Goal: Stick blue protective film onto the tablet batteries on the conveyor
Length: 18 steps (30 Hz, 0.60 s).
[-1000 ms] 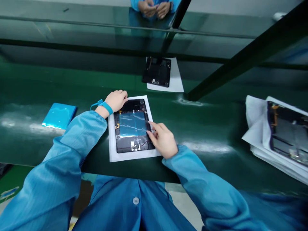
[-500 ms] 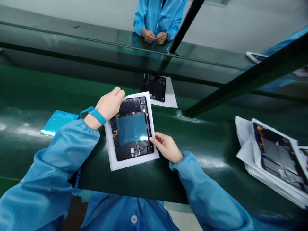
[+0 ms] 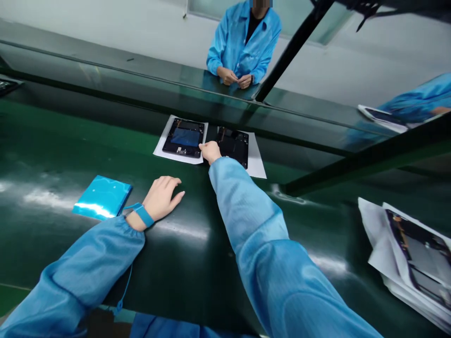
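On the opened tablet (image 3: pixel 185 137), one pale patch (image 3: pixel 181 150), unreadably small.

A pale wall (image 3: pixel 105 26) backs a long green table (image 3: pixel 197 286), its glossy top catching white streaks of light (image 3: pixel 44 199). Farther back, a dark post (image 3: pixel 287 56) slants past a second tabletop (image 3: pixel 105 55) and a framed greenish panel (image 3: pixel 326 30); green floor (image 3: pixel 10 299) shows lower left.

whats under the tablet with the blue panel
A white sheet lies under the tablet, showing along its left and near edges, with the table beneath. The tablet covers the sheet's middle, so anything there cannot be seen.
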### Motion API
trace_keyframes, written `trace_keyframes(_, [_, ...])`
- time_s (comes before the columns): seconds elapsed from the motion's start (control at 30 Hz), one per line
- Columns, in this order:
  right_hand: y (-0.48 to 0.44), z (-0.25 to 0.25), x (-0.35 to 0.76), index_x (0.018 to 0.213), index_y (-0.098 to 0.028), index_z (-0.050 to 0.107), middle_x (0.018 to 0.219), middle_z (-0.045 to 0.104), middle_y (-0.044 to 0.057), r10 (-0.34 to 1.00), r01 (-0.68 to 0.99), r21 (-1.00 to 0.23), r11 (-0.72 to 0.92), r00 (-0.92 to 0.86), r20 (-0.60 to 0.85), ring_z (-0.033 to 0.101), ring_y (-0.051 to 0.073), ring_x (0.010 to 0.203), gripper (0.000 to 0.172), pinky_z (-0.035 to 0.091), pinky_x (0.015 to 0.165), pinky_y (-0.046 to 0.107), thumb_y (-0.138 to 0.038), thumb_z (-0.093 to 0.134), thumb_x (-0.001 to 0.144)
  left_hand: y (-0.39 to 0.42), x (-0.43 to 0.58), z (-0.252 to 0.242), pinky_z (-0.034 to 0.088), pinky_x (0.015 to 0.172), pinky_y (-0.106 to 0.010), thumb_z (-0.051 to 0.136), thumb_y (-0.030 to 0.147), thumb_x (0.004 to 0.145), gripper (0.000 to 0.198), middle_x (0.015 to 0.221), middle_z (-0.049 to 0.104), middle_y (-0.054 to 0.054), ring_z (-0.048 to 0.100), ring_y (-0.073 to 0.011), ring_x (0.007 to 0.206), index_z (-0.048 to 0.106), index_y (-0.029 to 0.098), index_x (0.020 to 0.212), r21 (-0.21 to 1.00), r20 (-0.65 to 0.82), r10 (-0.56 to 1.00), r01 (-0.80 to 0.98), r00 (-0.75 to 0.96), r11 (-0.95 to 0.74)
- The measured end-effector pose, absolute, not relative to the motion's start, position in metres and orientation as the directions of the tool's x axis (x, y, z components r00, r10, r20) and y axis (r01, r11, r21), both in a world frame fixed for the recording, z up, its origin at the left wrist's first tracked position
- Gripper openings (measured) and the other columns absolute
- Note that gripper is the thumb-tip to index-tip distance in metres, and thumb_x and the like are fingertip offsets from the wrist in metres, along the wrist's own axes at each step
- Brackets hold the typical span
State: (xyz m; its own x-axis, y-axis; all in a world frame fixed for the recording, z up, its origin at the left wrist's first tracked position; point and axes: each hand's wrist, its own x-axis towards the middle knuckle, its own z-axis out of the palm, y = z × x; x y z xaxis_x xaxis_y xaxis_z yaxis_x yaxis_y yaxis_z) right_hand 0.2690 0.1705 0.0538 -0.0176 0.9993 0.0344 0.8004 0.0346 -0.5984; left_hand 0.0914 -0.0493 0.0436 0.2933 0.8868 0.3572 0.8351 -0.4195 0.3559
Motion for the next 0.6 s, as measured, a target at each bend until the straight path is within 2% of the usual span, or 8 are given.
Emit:
trace_keyframes(0.1, [0.165,0.060,0.292,0.115,-0.016,0.066,0.117,0.068,0.015,0.998,0.883,-0.468,-0.013,0.042,0.051,0.064,0.025,0.110,0.036,0.049,0.098,0.041,-0.044,0.048,0.102,-0.044,0.095,0.041,0.046,0.091,-0.042,0.054,0.036,0.099,0.028,0.110,0.066,-0.010,0.059,-0.0281,0.105,0.059,0.015,0.118,0.385,0.327,0.899,0.827,0.292,-0.409])
trace_keyframes(0.17, [0.156,0.063,0.322,0.126,-0.017,0.062,0.132,0.062,0.018,0.991,0.922,-0.379,-0.073,0.110,0.077,0.058,0.030,0.123,0.038,0.044,0.105,0.045,-0.042,0.046,0.102,-0.042,0.096,0.041,0.046,0.090,-0.041,0.055,0.035,0.099,0.027,0.108,0.066,-0.010,0.059,-0.0278,0.104,0.059,0.016,0.116,0.407,0.308,0.909,0.825,0.281,-0.393])
trace_keyframes(0.27, [0.148,0.065,0.373,0.137,-0.010,0.053,0.147,0.047,0.027,0.950,0.927,-0.252,-0.279,0.305,0.069,0.044,0.039,0.136,0.050,0.039,0.109,0.057,-0.039,0.056,0.097,-0.040,0.098,0.040,0.045,0.089,-0.042,0.056,0.035,0.098,0.026,0.107,0.066,-0.009,0.059,-0.0274,0.103,0.059,0.016,0.116,0.430,0.291,0.919,0.822,0.266,-0.374])
trace_keyframes(0.3, [0.148,0.064,0.387,0.138,-0.008,0.052,0.147,0.045,0.029,0.927,0.910,-0.219,-0.353,0.371,0.046,0.044,0.040,0.137,0.054,0.039,0.109,0.059,-0.039,0.060,0.095,-0.040,0.098,0.040,0.045,0.089,-0.042,0.056,0.035,0.098,0.026,0.106,0.066,-0.009,0.059,-0.0273,0.103,0.060,0.016,0.116,0.435,0.288,0.921,0.821,0.263,-0.370])
trace_keyframes(0.37, [0.153,0.062,0.406,0.136,-0.009,0.054,0.144,0.050,0.025,0.886,0.871,-0.172,-0.459,0.462,-0.025,0.050,0.036,0.131,0.054,0.043,0.106,0.058,-0.043,0.063,0.094,-0.040,0.097,0.039,0.045,0.089,-0.042,0.056,0.035,0.098,0.026,0.105,0.066,-0.008,0.059,-0.0272,0.103,0.060,0.016,0.115,0.442,0.286,0.923,0.820,0.256,-0.364])
trace_keyframes(0.47, [0.164,0.059,0.413,0.130,-0.015,0.060,0.134,0.059,0.013,0.860,0.847,-0.149,-0.510,0.498,-0.111,0.060,0.026,0.119,0.044,0.052,0.101,0.049,-0.043,0.065,0.096,-0.040,0.094,0.038,0.045,0.090,-0.042,0.057,0.035,0.098,0.026,0.104,0.066,-0.008,0.059,-0.0268,0.102,0.060,0.016,0.116,0.453,0.287,0.926,0.817,0.246,-0.358])
trace_keyframes(0.6, [0.173,0.056,0.407,0.131,-0.016,0.060,0.135,0.060,0.012,0.880,0.858,-0.195,-0.475,0.464,-0.101,0.061,0.026,0.119,0.041,0.054,0.100,0.049,-0.038,0.064,0.097,-0.039,0.088,0.037,0.045,0.091,-0.042,0.056,0.035,0.097,0.028,0.104,0.067,-0.009,0.058,-0.0268,0.102,0.060,0.016,0.117,0.473,0.283,0.930,0.808,0.236,-0.350])
